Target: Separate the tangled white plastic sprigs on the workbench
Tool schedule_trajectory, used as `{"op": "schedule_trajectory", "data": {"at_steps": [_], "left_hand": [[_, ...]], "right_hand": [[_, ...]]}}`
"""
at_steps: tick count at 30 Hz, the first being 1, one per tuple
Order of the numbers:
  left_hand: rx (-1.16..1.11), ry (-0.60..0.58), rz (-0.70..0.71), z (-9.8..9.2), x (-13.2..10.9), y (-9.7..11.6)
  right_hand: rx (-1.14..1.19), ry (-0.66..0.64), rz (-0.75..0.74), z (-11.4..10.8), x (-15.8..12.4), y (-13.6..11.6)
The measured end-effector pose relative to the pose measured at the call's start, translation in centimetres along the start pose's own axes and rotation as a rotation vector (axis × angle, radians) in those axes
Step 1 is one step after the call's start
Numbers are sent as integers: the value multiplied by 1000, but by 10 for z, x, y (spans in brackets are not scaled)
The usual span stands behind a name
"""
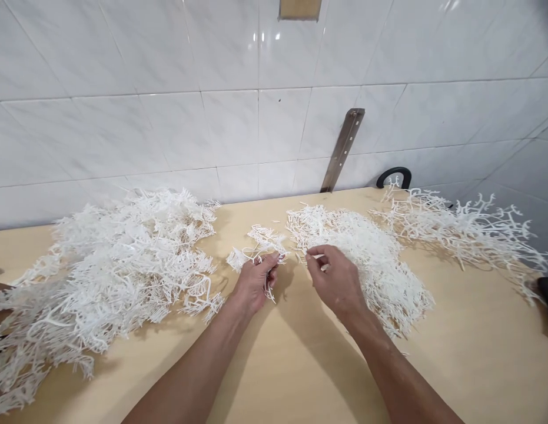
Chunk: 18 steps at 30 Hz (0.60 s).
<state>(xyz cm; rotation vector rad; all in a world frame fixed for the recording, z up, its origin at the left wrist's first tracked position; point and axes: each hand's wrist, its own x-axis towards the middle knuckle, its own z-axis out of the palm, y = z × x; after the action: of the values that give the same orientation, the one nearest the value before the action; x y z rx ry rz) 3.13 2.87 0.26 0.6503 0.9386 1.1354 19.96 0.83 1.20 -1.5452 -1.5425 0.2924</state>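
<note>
My left hand is closed round a branched white plastic sprue that fans out above its fingers. My right hand pinches a small white plastic piece at its fingertips, just right of the sprue. Both hands hover over the light wooden table, close together near its middle. A heap of small white plastic pieces lies directly behind and to the right of my right hand.
A large pile of white branched sprues covers the table's left side. Bare stripped sprue frames lie at the far right. A white tiled wall with a metal bracket backs the table. A black handle shows by the wall.
</note>
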Motion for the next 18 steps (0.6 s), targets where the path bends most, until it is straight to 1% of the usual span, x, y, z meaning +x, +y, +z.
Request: {"op": "schedule_trajectory", "data": {"at_steps": [3, 5, 8, 10, 12, 14, 16, 18], "left_hand": [[82, -1, 46, 2, -2, -4], [125, 0, 61, 4, -3, -5], [153, 17, 68, 6, -5, -6], [163, 23, 75, 7, -6, -7], [174, 32, 81, 8, -7, -7], [183, 31, 91, 8, -7, -7], [183, 30, 97, 8, -8, -7], [176, 37, 95, 9, -8, -7]], "right_hand": [[131, -123, 5, 10, -9, -11], [188, -160, 42, 17, -14, -16], [243, -168, 134, 25, -19, -18], [248, -122, 170, 28, -20, -17], [219, -43, 117, 29, -21, -16], [173, 16, -4, 29, -21, -16], [137, 28, -103, 28, -20, -17], [127, 17, -135, 27, -20, -18]]}}
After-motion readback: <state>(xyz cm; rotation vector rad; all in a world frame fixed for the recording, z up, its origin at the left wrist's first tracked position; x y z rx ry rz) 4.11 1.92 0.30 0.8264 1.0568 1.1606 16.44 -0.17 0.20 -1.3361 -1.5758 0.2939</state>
